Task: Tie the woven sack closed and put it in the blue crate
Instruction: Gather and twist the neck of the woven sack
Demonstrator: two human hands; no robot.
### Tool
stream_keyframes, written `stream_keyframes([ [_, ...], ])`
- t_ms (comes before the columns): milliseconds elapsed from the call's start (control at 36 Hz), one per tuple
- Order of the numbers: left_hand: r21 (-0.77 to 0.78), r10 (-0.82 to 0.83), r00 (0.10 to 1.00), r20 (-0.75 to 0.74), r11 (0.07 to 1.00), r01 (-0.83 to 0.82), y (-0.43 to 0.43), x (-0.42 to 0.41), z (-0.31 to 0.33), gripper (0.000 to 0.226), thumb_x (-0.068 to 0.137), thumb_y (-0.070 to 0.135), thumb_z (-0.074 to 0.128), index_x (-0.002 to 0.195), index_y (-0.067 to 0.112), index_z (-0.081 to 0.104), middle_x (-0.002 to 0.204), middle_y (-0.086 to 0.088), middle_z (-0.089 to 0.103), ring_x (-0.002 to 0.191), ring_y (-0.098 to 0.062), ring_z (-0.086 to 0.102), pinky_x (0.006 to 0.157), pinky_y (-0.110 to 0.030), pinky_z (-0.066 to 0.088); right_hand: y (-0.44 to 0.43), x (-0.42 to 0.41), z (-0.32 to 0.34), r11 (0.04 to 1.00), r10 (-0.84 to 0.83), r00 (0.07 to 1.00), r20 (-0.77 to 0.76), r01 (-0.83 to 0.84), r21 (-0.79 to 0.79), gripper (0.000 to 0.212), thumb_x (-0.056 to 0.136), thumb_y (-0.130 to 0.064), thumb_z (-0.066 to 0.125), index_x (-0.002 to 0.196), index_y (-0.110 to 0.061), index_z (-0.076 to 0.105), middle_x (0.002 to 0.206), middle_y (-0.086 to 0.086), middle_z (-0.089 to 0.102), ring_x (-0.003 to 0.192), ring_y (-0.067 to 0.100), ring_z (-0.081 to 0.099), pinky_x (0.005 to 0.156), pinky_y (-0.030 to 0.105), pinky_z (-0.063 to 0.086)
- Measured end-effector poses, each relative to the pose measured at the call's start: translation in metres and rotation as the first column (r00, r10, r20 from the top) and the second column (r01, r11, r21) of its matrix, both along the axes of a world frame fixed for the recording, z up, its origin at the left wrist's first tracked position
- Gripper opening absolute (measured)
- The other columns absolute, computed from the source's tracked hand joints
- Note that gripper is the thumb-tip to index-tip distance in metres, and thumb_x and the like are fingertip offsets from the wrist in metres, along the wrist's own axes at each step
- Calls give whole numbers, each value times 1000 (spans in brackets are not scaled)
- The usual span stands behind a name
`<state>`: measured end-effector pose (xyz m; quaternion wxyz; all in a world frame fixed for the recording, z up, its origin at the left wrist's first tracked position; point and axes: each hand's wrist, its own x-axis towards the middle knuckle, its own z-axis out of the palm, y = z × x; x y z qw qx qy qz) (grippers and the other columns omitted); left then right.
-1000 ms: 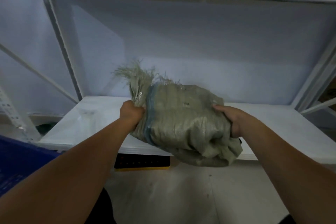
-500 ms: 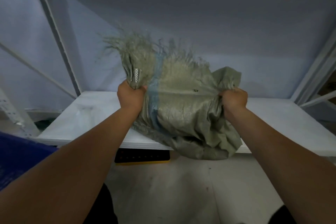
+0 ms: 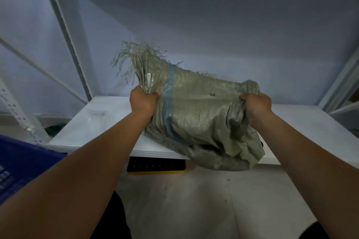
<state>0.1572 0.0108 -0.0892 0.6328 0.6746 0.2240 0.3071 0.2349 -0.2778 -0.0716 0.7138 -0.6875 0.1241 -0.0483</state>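
Both arms are reaching forward and slightly up from the bottom corners of the view, elbows low, wrists turned so the backs of the hands are facing the camera. The left hand [image 3: 144, 101] is clenching a bunched corner of the sack [image 3: 202, 120], its grip closed tight around the gathered fabric just below the frayed fringe [image 3: 136, 54] that is sticking up and fanning out to the left. The right hand [image 3: 255, 104] is gripping the opposite corner, fingers curled over a twisted knob of cloth that is poking up just above the knuckles. Between the two fists the top edge of the sack is stretching taut, with a blue stripe [image 3: 168, 106] running down the fabric near the left hand. The body of the sack is hanging in folds below the hands, sagging over the front edge of the white shelf [image 3: 101, 122]; whether it is resting on the shelf cannot be told. The blue crate [image 3: 21, 163] is sitting at the lower left, well apart from the sack, partly covered by the left forearm. A black and yellow object [image 3: 156, 167] is lying on the floor under the shelf.
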Motion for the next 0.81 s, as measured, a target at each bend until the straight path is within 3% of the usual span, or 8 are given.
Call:
stream_keyframes([
  [111,-25,-49,999,-19,999,48,2,1,-1,47,78,17,82,122,10,68,112,-5,72,100,-25,69,96,-46,55,1,-1,4,996,87,996,-27,-86,23,11,93,-4,62,97,-14,59,92,7,65,94,29,66,90,41,57],
  [278,-38,-65,995,-79,997,62,2,-1,0,52,78,22,83,126,10,65,118,-8,70,103,-27,67,98,-46,54,-4,0,3,973,227,967,-119,-219,77,36,90,-11,70,124,-7,59,105,14,71,88,27,72,66,32,58],
  [361,-81,-104,992,-66,992,99,-1,-3,5,56,79,21,84,129,9,62,120,-8,69,104,-26,66,97,-44,53,-4,-4,6,928,369,920,-131,-359,95,89,61,-29,95,138,-13,53,114,11,74,96,28,75,77,41,62],
  [417,-119,-158,987,-44,981,152,-4,-6,9,60,78,20,85,131,9,60,119,-6,68,104,-24,66,96,-41,54,-5,1,3,900,437,889,-136,-433,57,126,40,-27,103,149,-17,40,122,11,71,104,31,73,88,51,59],
  [444,-128,-175,984,-32,977,169,-6,-7,11,59,78,18,85,130,9,60,117,-5,68,102,-22,66,94,-39,54,-3,4,2,891,453,881,-136,-452,39,131,41,-20,102,152,-19,34,126,12,69,106,32,72,90,54,58],
  [611,-195,-26,1000,-7,980,25,-8,-3,14,43,76,7,83,115,11,67,105,-3,70,93,-22,68,90,-39,56,8,-6,5,902,406,896,-179,-424,-78,66,83,16,64,141,-12,52,118,15,68,101,34,68,78,41,60],
  [722,-219,113,984,-136,966,-141,3,0,6,44,69,8,86,110,8,68,107,-8,71,92,-28,69,90,-45,58,3,-7,5,949,260,940,-220,-291,-122,56,86,16,59,137,-4,52,103,13,63,90,32,63,76,40,55],
  [806,-170,101,966,-238,975,-144,5,-2,3,55,71,9,85,121,1,62,117,-13,67,98,-31,67,90,-43,57,1,-2,3,969,158,964,-215,-194,-155,56,85,11,65,137,-2,53,119,15,64,105,35,63,94,45,54],
])
